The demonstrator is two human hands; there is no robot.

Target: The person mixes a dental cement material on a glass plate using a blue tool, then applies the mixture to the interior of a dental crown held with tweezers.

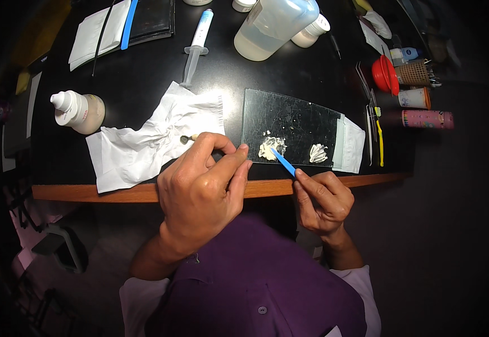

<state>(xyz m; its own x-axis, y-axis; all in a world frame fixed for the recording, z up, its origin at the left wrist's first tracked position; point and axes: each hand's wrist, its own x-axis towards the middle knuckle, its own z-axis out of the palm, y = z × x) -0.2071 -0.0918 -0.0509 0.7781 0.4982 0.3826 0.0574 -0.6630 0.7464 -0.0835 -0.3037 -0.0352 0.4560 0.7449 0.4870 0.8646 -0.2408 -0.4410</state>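
My left hand (202,194) has its thumb and forefinger closed at the lower left corner of a glass slab (283,112), apparently gripping its edge. My right hand (323,202) holds a blue spatula (286,165), whose tip rests in a cream-coloured paste (268,150) on the slab. A second, smaller white smear (318,153) lies to its right. Left of the slab is a crumpled white tissue (129,149), with a small dark-tipped item (185,139) on it, partly behind my left hand. A pale paper pad (352,146) shows at the slab's right end.
A white-capped bottle (78,112) stands left. A syringe (199,42), translucent jug (267,31), jar (312,31) and papers (98,36) are at the back. Metal instruments (371,135), a yellow toothbrush (379,135), red bowl (386,74) and cups (413,97) line the right, above the wooden edge (98,192).
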